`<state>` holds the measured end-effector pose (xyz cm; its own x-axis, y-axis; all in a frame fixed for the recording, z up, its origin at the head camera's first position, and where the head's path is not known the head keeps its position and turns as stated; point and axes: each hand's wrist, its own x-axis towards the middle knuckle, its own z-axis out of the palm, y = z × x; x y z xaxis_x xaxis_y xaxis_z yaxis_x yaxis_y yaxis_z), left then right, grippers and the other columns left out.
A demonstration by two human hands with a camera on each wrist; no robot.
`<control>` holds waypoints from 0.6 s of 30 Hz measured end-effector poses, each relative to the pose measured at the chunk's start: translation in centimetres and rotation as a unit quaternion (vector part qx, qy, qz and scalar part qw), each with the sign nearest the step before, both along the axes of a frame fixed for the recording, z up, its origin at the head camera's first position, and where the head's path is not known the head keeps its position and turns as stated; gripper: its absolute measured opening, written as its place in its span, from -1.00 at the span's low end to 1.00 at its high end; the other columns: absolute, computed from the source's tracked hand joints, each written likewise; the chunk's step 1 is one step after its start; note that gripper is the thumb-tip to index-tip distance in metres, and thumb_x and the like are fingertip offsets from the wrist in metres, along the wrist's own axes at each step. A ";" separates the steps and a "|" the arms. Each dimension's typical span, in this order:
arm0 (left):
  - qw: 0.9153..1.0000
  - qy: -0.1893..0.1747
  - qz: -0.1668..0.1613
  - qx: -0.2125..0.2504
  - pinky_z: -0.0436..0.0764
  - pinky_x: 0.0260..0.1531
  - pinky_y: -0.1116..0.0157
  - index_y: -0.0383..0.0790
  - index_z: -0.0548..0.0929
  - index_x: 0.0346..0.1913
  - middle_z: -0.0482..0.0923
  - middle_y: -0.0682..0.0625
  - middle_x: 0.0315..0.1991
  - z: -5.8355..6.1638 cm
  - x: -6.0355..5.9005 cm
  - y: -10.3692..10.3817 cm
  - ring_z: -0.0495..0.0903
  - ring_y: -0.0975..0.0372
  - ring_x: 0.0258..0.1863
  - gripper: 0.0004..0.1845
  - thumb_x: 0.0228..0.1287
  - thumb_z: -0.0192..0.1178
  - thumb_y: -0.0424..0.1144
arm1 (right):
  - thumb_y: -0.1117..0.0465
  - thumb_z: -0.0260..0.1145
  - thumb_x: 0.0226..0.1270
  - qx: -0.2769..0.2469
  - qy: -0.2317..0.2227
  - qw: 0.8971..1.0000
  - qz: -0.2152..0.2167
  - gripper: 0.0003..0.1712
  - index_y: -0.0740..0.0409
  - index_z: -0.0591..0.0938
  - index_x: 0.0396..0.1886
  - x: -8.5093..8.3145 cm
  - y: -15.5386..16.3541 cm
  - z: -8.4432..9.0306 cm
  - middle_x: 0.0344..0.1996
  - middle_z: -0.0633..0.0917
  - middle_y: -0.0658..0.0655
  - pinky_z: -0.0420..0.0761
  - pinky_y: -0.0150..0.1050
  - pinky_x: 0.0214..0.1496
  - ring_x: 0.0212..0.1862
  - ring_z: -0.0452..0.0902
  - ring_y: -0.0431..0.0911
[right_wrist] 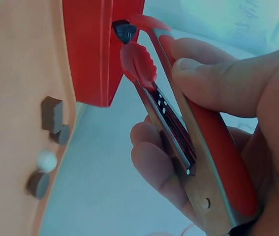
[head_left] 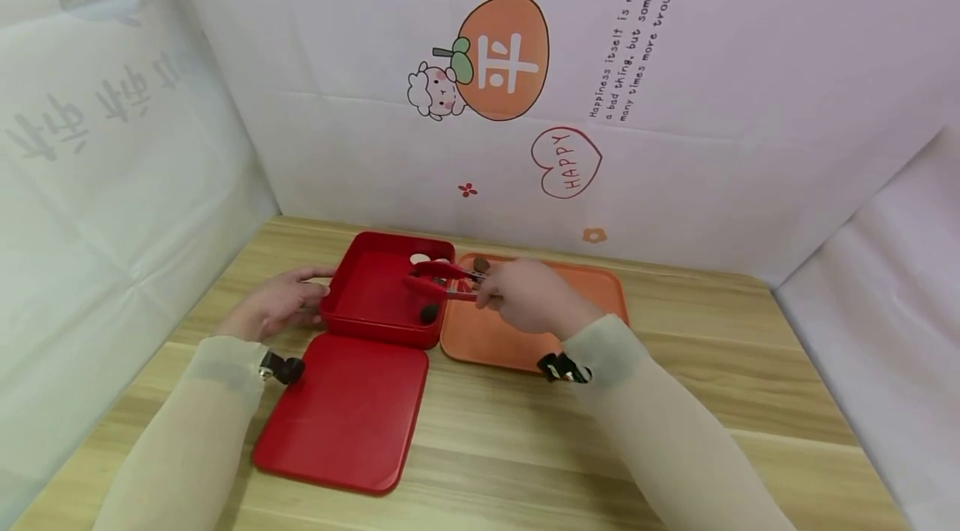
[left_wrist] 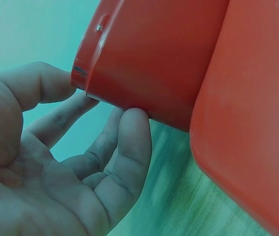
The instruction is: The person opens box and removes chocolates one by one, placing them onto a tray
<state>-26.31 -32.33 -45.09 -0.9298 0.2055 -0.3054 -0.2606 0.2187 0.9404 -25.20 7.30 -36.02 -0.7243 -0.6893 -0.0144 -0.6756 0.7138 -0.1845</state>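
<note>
My left hand (head_left: pixel 288 300) lies beside the open red box (head_left: pixel 375 323), its thumb and fingertips touching the box's left wall (left_wrist: pixel 149 64); in the left wrist view the left hand (left_wrist: pixel 97 105) has relaxed fingers (left_wrist: pixel 132 142). My right hand (head_left: pixel 501 294) grips red tongs (head_left: pixel 441 278) that reach over the box. Seen from the right wrist, the right hand (right_wrist: pixel 176 110) squeezes the tongs (right_wrist: pixel 203 142), and their tips pinch a small dark piece (right_wrist: pixel 125 31). A white piece (head_left: pixel 420 258) and a dark piece (head_left: pixel 429 313) lie inside the box.
The red lid (head_left: pixel 345 410) lies flat in front of the box. An orange tray (head_left: pixel 495 339) sits right of it, holding several small dark pieces (right_wrist: pixel 51 114) and a white ball (right_wrist: pixel 46 160). Printed walls close the wooden table's (head_left: pixel 675 398) back and sides.
</note>
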 end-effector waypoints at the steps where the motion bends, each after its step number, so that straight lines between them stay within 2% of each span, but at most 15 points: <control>1: 1.000 0.000 0.000 -0.001 0.63 -0.19 0.17 -0.31 0.13 0.54 0.51 -0.37 0.16 0.0 0.0 0.1 0.62 0.07 -0.11 -0.38 0.51 0.01 -0.33 | 0.27 0.36 0.37 -0.009 0.002 1.000 -0.004 -0.83 -0.07 0.82 -0.21 0.3 0.7 -0.2 -0.20 0.73 -0.13 0.58 -0.14 0.05 0.00 0.61 -0.10; 6: 1.000 0.000 0.001 -0.001 0.63 -0.20 0.15 -0.31 0.14 0.54 0.53 -0.35 0.13 0.1 0.0 0.2 0.62 0.08 -0.16 -0.39 0.51 0.00 -0.35 | 0.30 0.40 0.33 -0.070 0.009 0.997 -0.021 -0.86 -0.03 0.82 -0.26 2.0 4.2 -0.9 -0.21 0.76 -0.08 0.52 -0.01 0.18 0.23 0.50 0.06; 9: 1.000 -0.001 0.002 0.001 0.63 -0.20 0.15 -0.31 0.14 0.54 0.54 -0.34 0.12 0.0 0.0 0.2 0.62 0.10 -0.17 -0.39 0.51 0.00 -0.35 | 0.29 0.41 0.32 -0.087 0.019 0.996 -0.031 -0.88 0.00 0.82 -0.27 2.9 6.0 -1.3 -0.21 0.76 -0.04 0.57 0.02 0.10 0.14 0.57 0.08; 13: 1.000 0.002 0.000 -0.002 0.63 -0.20 0.15 -0.31 0.14 0.53 0.53 -0.36 0.14 0.0 0.0 0.2 0.62 0.11 -0.17 -0.40 0.52 0.00 -0.35 | 0.28 0.44 0.28 -0.089 0.037 0.994 -0.051 -0.92 0.04 0.83 -0.29 3.9 8.2 -1.9 -0.23 0.75 -0.03 0.63 -0.06 -0.08 -0.11 0.64 -0.01; 16: 1.000 0.005 -0.002 -0.005 0.63 -0.21 0.14 -0.32 0.13 0.53 0.52 -0.38 0.15 0.1 0.1 0.3 0.63 0.11 -0.18 -0.40 0.53 -0.02 -0.34 | 0.28 0.46 0.26 -0.085 0.038 0.993 -0.071 -0.93 0.05 0.83 -0.31 4.4 9.6 -2.4 -0.19 0.73 0.02 0.62 -0.08 -0.18 -0.18 0.62 -0.03; 18: 1.000 0.006 -0.004 -0.005 0.63 -0.21 0.14 -0.33 0.13 0.53 0.52 -0.37 0.15 0.2 0.2 0.3 0.63 0.11 -0.18 -0.41 0.53 -0.02 -0.34 | 0.29 0.46 0.26 -0.076 0.036 0.993 -0.086 -0.92 0.04 0.83 -0.31 4.5 10.4 -2.6 -0.12 0.72 0.09 0.62 -0.05 -0.17 -0.16 0.62 0.01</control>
<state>-26.11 -32.00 -44.90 -0.9320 0.2092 -0.2959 -0.2471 0.2302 0.9412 -20.69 17.66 -38.60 -0.8270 -0.5456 0.1357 -0.5613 0.7874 -0.2548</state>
